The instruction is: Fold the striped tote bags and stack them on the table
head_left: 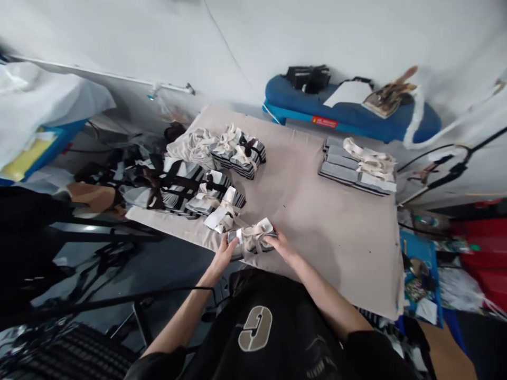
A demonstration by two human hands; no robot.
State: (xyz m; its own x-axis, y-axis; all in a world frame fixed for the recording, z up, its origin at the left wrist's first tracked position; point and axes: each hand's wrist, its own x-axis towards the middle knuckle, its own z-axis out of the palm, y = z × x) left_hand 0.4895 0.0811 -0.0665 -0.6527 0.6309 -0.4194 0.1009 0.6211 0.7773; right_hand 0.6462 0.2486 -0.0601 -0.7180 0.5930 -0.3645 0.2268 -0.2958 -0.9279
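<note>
Striped cloth bundle [251, 237] sits near the front edge of the desk [317, 248], right in front of the person. It is black and white, with a pale ribbon around it and a bit of white on top. Both hands are on it. The left hand [224, 256] is at the bundle's left end, and its grip is closed around that end. The right hand [282, 245] is at the right end, with its fingers [273, 236] lying over the top, and this grip looks closed on the bundle too. The desk has a pale cloth on it. Just past the hands, a bundle with a white wrap [224, 211] lies close to more striped bundles tied with dark ribbon [174, 184]. Farther up are a heap of pale ribbon [196, 148] and a stack of striped bundles [237, 155]. Over on the right side of the desk is a neat row of gray striped pads [356, 166] with pale ribbon lying on top. Behind the desk is a blue ironing board [348, 113] with a black thing [309, 79] and a white paper [348, 93] on it. Down to the right, off the desk, there is a blue tray [420, 277] with small things on it. Red boxes [479, 243] are past that.
</note>
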